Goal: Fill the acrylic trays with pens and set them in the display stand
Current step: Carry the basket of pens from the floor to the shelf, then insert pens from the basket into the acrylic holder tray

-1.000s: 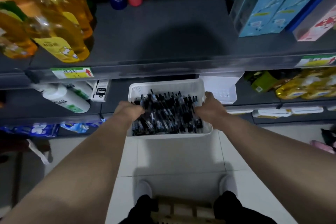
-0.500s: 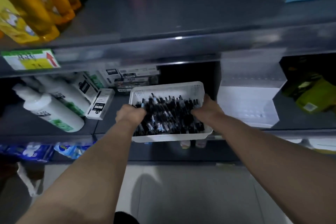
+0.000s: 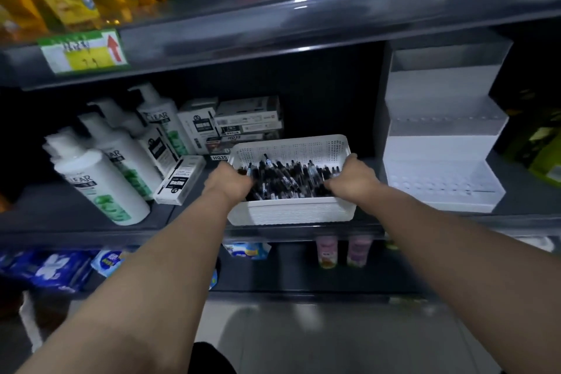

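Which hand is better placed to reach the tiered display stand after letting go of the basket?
The right hand, probably. It grips the right rim of the white basket, and the display stand sits just beyond that rim. The left hand grips the opposite rim, nearer the white bottles.

head cam, wide-angle | worn on the head, faces forward and down | near: left arm (image 3: pixel 145 282) and right arm (image 3: pixel 440 252) run from the bottom edge to a basket (image 3: pixel 291 212) on the middle shelf (image 3: pixel 522 197) | floor (image 3: pixel 334 343) at the bottom
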